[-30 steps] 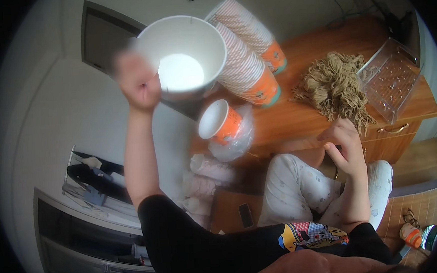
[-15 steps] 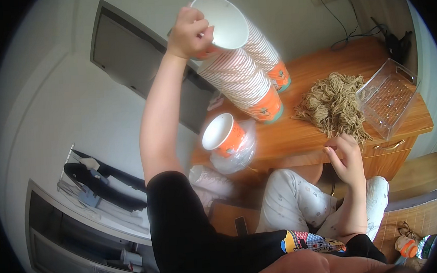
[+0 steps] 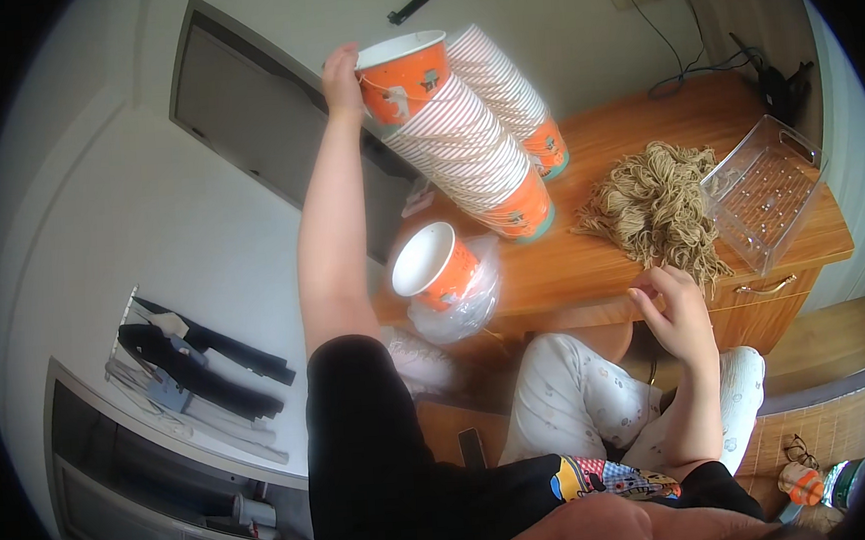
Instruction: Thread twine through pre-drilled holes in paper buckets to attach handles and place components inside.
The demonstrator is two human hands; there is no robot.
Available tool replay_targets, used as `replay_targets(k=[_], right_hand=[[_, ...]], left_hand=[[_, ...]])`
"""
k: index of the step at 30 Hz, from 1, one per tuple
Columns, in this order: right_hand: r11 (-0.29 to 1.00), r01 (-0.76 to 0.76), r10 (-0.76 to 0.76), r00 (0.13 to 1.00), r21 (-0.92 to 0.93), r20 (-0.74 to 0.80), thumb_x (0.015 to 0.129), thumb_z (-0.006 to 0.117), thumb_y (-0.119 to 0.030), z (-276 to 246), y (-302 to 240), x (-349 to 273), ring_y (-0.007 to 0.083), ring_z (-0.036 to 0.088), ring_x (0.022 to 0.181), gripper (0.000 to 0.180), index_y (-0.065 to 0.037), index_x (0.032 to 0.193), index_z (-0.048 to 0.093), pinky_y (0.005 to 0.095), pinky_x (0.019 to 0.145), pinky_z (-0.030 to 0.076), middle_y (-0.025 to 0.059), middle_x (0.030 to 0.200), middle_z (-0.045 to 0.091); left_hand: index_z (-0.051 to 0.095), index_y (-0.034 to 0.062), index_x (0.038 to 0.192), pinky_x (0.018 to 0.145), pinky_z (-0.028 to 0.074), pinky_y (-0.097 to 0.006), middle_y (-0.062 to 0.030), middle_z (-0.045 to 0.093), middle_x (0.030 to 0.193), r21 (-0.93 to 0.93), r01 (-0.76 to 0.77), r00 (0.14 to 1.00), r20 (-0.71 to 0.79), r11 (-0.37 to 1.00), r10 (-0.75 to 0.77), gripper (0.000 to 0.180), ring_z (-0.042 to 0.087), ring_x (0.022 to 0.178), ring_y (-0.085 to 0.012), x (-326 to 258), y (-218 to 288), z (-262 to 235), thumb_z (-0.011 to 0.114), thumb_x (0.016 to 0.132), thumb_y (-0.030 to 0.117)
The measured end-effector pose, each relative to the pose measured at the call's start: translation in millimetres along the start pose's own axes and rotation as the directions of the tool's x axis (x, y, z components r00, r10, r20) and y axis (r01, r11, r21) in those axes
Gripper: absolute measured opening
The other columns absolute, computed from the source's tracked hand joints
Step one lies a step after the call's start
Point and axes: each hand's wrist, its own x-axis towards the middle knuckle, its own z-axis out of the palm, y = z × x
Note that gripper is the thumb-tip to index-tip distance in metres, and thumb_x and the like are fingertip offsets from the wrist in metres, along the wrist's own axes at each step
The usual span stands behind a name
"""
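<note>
At the top of a tall stack of nested paper cups (image 3: pixel 475 158) sits an orange paper cup (image 3: pixel 406 82) with a white rim and a thin cord across its side. My left hand (image 3: pixel 343 77), arm stretched up, grips this cup by its left side; some of the fingers are hidden behind it. My right hand (image 3: pixel 678 316) hovers at the table's front edge by a tangled heap of tan string (image 3: pixel 654 202). Its thumb and fingers curl together in a pinch; anything between them is too small to make out. A single orange paper cup (image 3: pixel 422 259) leans on a clear plastic bag (image 3: pixel 469 307).
Behind the tall stack stands a second stack of cups (image 3: pixel 503 87). A clear plastic tray (image 3: pixel 765 200) with small bits in it lies right of the string on the wooden table (image 3: pixel 602 126). Cables (image 3: pixel 683 72) hang at the back wall. A phone (image 3: pixel 472 448) lies near my legs.
My left hand has come down with the orange cup and tipped it, so its side now shows instead of its inside, on the tall stack. My right hand has barely moved.
</note>
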Motion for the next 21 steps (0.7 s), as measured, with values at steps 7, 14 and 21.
replay_targets(k=[7,14,21], right_hand=[[0.999,-0.052,0.052,0.999,-0.005,0.014,0.086,0.068,-0.015,-1,4,1,0.0293,0.061,0.071,0.014,-0.002,0.085,0.065,0.0389,0.07,0.048,0.0117,0.072,0.063],[0.998,-0.054,0.055,0.998,-0.031,0.029,0.085,0.069,-0.014,4,5,2,0.0304,0.061,0.071,0.014,-0.002,0.085,0.064,0.0395,0.069,0.048,0.0131,0.073,0.063],[0.998,-0.058,0.06,0.997,-0.035,0.048,0.085,0.069,-0.014,8,2,4,0.0314,0.062,0.072,0.014,-0.002,0.085,0.063,0.0405,0.069,0.048,0.0134,0.073,0.063]], left_hand=[[0.066,-0.0039,0.113,0.092,0.048,-0.032,-0.0125,0.066,0.112,-0.201,0.291,0.95,-0.057,0.935,-0.308,0.034,0.062,0.107,-0.0209,-37,-23,-9,0.057,0.092,0.021],[0.066,-0.0043,0.11,0.089,0.048,-0.033,-0.0112,0.066,0.108,-0.241,0.296,0.95,-0.03,0.924,-0.312,0.031,0.063,0.1,-0.0205,-70,-39,-12,0.059,0.093,0.021],[0.069,0.0015,0.102,0.071,0.044,-0.025,-0.0032,0.064,0.09,-0.147,0.296,0.952,-0.038,0.944,-0.304,0.025,0.056,0.079,-0.0126,-86,-48,-22,0.061,0.092,0.023]])
